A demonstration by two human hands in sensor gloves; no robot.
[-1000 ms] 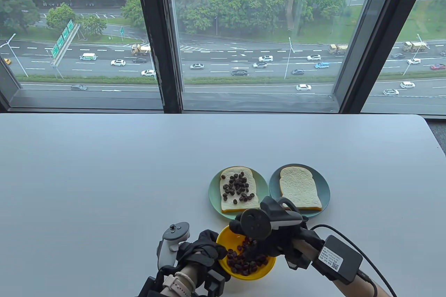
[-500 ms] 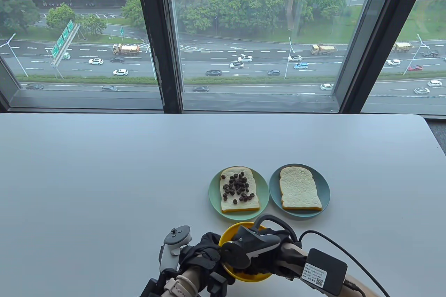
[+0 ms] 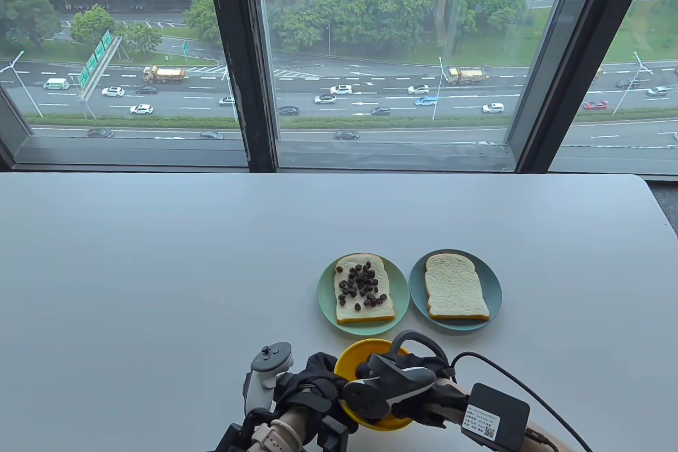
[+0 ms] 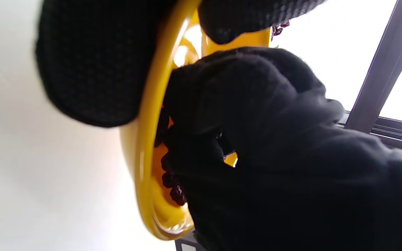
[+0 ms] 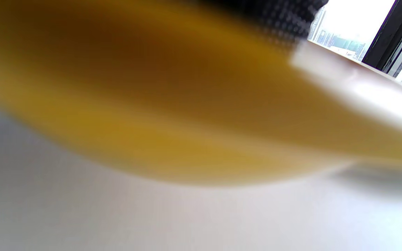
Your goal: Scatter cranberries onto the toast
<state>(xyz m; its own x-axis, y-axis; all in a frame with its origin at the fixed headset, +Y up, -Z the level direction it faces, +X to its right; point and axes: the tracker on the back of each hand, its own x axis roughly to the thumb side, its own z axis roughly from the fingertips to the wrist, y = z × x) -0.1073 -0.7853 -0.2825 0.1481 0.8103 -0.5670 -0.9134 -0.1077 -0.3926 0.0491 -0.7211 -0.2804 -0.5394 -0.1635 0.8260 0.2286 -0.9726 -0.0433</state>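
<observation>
A yellow bowl (image 3: 354,354) of dark cranberries stands at the table's near edge. My left hand (image 3: 321,377) grips its left rim; in the left wrist view its fingers (image 4: 92,69) wrap the rim of the bowl (image 4: 145,139). My right hand (image 3: 371,369) reaches down into the bowl, with its fingers (image 4: 201,115) bunched on the cranberries (image 4: 171,181), and hides most of them in the table view. Behind the bowl, one toast (image 3: 345,309) covered with cranberries (image 3: 363,285) lies on a green plate (image 3: 324,293). A plain toast (image 3: 455,287) lies on a blue plate (image 3: 495,287).
The right wrist view shows only the blurred yellow bowl wall (image 5: 152,104) close above the white table (image 5: 152,216). The white table (image 3: 159,272) stretches left and back to the window (image 3: 381,65). A cable and a black box (image 3: 495,415) trail from my right wrist.
My right hand has come back from near the plates and dropped into the bowl, covering the cranberries. My left hand stays on the rim. The toasts have not moved.
</observation>
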